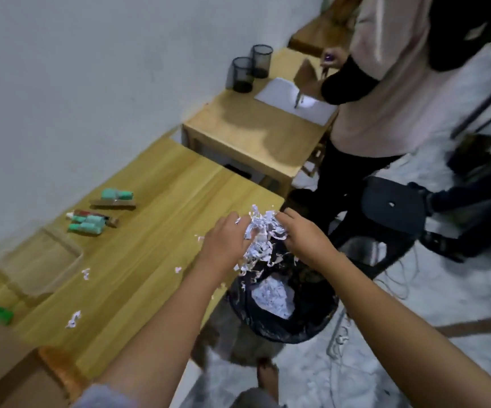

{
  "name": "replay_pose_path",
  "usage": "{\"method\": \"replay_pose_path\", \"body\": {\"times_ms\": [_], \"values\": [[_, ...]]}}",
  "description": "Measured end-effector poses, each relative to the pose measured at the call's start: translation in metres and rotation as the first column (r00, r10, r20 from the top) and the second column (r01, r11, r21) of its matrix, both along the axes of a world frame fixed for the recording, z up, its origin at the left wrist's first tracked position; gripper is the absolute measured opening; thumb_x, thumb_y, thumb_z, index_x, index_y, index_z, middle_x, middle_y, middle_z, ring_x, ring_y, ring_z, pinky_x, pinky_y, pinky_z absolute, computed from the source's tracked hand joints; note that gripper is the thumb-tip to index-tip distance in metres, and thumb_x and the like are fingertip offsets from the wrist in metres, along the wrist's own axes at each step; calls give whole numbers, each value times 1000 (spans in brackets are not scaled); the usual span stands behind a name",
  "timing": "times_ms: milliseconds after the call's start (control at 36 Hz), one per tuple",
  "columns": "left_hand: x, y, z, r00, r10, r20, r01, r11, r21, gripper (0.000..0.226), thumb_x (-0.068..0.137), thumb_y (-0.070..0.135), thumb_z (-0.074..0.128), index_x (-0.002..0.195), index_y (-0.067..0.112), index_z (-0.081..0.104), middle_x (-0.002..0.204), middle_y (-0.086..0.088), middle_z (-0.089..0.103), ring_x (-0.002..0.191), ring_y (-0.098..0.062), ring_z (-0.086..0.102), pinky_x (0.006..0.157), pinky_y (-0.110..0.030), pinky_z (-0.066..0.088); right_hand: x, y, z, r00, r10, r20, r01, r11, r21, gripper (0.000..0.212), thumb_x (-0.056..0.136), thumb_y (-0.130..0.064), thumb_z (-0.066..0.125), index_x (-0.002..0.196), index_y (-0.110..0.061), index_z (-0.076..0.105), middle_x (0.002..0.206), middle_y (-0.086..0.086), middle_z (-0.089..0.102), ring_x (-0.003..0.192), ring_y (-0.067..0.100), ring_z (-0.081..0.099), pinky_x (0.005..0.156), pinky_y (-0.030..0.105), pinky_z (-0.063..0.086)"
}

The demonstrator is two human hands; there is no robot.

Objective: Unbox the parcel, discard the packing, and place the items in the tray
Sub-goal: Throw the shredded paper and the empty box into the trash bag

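Two bare forearms reach out from the bottom of the view, ending in the left hand [225, 241] and the right hand [306, 238]. Neither wears a glove, ring or watch. A pale lavender-grey sleeve edge, blurred, shows at the left upper arm. Below, a bare foot and a grey trouser leg are visible.

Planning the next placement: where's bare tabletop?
Free: wood between the clear tray and the hands, with only paper scraps. Also the far end beyond the tubes. Crowded: the edge over the bin, where both hands hold shredded paper.
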State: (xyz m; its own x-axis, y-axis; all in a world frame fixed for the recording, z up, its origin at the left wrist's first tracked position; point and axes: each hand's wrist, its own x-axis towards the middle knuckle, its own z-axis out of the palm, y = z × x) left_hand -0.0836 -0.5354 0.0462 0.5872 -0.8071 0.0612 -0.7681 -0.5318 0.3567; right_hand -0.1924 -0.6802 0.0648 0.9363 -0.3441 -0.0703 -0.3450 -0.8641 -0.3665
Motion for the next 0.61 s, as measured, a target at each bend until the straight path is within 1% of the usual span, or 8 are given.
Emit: {"method": "replay_pose_path", "body": {"times_ms": [83,167,250,306,417,500,556,611], "values": [[-21,-44,-2,997,-76,-25,76,997,7,41,97,42,36,123,12,46,117,-11,49,109,-30,47,78,-39,43,-31,-31,-4,996,-83,-40,83,997,-11,35,77,-1,46,111,-8,49,107,14,49,91,36,52,68,41,43],[-38,-82,-17,984,-166,-59,168,985,31,41,95,44,39,120,13,47,120,-11,48,110,-30,46,82,-40,44,-57,-58,-19,982,-155,-112,156,988,7,29,79,-6,49,108,-10,48,104,12,47,91,33,51,67,37,38],[-49,-111,-37,973,-207,-98,216,973,86,42,93,47,42,121,15,45,122,-9,47,111,-29,46,85,-40,43,-75,-79,-41,963,-208,-169,233,962,146,32,81,-14,52,113,-12,48,107,9,46,98,30,51,81,41,45],[-55,-125,-50,973,-193,-125,211,967,146,45,93,49,41,125,17,43,125,-8,45,112,-29,44,86,-40,42,-81,-89,-54,951,-232,-206,279,930,238,37,83,-13,52,119,-14,46,113,9,44,104,29,49,88,39,43],[-60,-141,-75,965,-164,-203,215,942,258,50,92,49,42,130,17,38,130,-10,39,116,-30,41,90,-40,41,-83,-107,-77,935,-240,-261,318,892,320,45,83,-12,54,127,-14,44,123,8,41,113,24,46,87,26,38],[-58,-147,-90,943,-125,-309,228,918,325,57,90,47,46,137,19,31,138,-11,34,122,-32,39,97,-45,41,-81,-117,-92,925,-216,-313,330,865,378,55,84,-20,59,135,-20,39,136,7,38,122,25,44,99,34,41],[-57,-148,-98,931,-106,-349,245,890,385,62,90,49,47,141,20,26,144,-10,28,126,-33,36,100,-48,38,-79,-121,-98,918,-184,-352,319,869,378,58,86,-23,59,139,-21,36,144,5,34,129,24,39,105,35,37],[-55,-148,-103,927,-99,-362,260,865,429,63,90,50,46,142,20,25,146,-9,24,130,-33,34,102,-49,37,-78,-123,-103,916,-140,-376,288,883,372,58,86,-23,59,139,-21,36,147,4,33,132,24,36,107,35,35]]}}
